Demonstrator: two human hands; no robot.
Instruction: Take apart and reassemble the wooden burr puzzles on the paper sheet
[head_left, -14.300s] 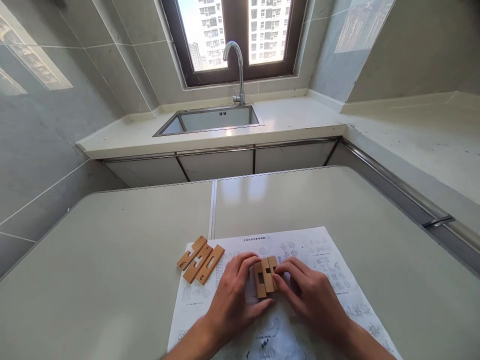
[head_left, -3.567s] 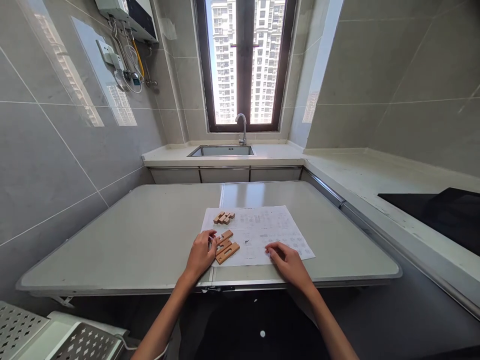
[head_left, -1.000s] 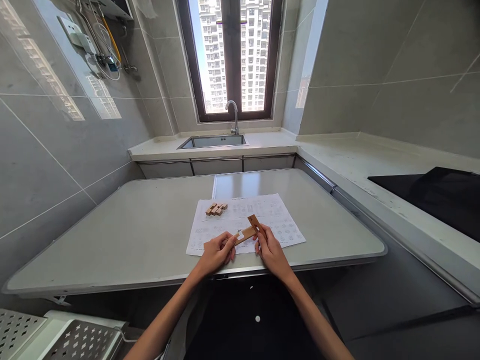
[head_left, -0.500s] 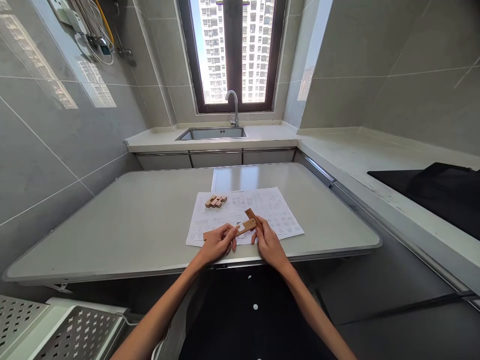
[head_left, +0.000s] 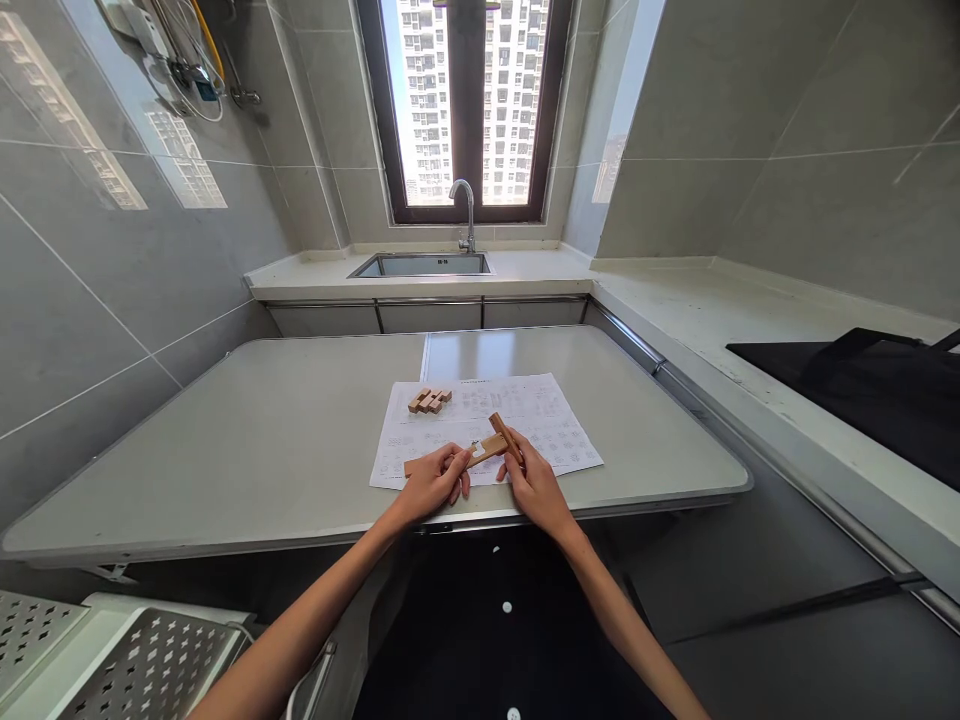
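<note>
My left hand (head_left: 436,478) is closed around a long flat wooden strip (head_left: 487,449), which has a white patch near its right end. My right hand (head_left: 534,487) grips a shorter wooden piece (head_left: 498,427), tilted up to the left. The two pieces meet between my hands, and I cannot tell whether they are joined. Beneath them lies a printed paper sheet (head_left: 559,420) with rows of small drawings. On its upper left part sits a cluster of small wooden blocks (head_left: 430,402).
The sheet lies on a pale table (head_left: 300,430). Behind it are a counter with a sink (head_left: 420,264) and a faucet (head_left: 466,215), below a window. A black bag (head_left: 885,385) rests on the right counter. A perforated pale object (head_left: 150,660) stands at lower left.
The short wooden piece in my right hand has turned slightly against the strip. My hands stay nearly in place, while the whole view has shifted a little.
</note>
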